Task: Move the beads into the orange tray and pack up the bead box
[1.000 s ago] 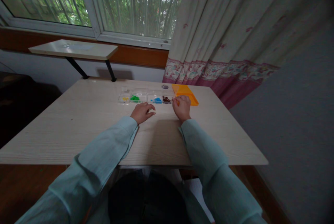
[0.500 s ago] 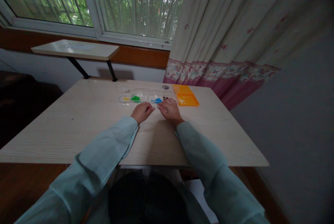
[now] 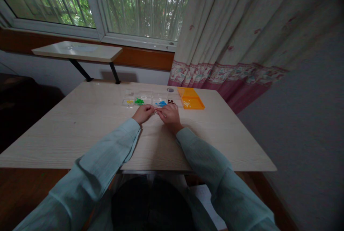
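Note:
My left hand (image 3: 144,113) is closed in a pinch over the table, its fingertips meeting those of my right hand (image 3: 170,115). Something tiny and pale may lie between the fingertips, too small to name. My right hand is also pinched, with its knuckles close to the clear boxes. Just beyond the hands are small blue pieces (image 3: 161,104) in one clear box, green pieces (image 3: 139,101) in another, and yellow pieces (image 3: 129,102) at the left. Dark pieces (image 3: 172,102) show behind my right hand. An open orange box (image 3: 197,103) to the right holds small white pieces (image 3: 187,104).
The light wooden table (image 3: 80,134) has a small raised shelf (image 3: 80,50) at its back left. A patterned curtain (image 3: 204,44) hangs behind the right corner, beside a window (image 3: 145,8). A round grey spot (image 3: 170,90) is near the back edge.
My right hand has moved left, away from the dark pieces, and its fingertips now meet my left hand's. My left hand has shifted slightly left.

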Action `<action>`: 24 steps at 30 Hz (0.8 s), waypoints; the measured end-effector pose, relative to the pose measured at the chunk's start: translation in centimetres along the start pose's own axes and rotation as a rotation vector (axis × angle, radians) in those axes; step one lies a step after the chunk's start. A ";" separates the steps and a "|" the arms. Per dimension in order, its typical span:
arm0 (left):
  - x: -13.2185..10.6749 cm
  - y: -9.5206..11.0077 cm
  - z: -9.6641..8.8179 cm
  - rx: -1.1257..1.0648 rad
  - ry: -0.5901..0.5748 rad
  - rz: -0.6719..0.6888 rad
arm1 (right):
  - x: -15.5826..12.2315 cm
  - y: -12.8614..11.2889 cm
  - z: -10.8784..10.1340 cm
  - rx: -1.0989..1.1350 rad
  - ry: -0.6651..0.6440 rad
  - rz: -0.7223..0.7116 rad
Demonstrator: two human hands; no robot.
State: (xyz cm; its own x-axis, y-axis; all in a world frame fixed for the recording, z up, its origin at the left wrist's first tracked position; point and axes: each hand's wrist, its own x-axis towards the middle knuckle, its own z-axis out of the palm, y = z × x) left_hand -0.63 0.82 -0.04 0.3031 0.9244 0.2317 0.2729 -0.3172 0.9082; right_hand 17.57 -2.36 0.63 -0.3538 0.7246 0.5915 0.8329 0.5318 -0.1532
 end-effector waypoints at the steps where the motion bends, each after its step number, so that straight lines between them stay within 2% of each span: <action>1: 0.0 0.0 0.0 -0.001 -0.003 0.001 | 0.0 0.0 0.0 -0.007 0.000 0.001; 17: 0.1 -0.2 0.0 0.144 -0.033 0.021 | 0.1 0.2 -0.1 -0.028 -0.047 0.016; 21: 0.0 -0.3 0.1 0.142 -0.071 0.052 | 0.4 1.4 -0.5 -0.017 0.035 0.104; 24: 0.0 -0.2 0.3 0.140 -0.084 0.050 | 0.3 3.8 -1.2 -0.022 0.138 0.247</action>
State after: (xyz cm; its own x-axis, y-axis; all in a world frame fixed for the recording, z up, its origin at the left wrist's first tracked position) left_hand -0.47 0.82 -0.35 0.3929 0.8878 0.2397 0.3788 -0.3938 0.8375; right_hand 21.10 -0.65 1.22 -0.0788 0.7637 0.6407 0.8964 0.3355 -0.2896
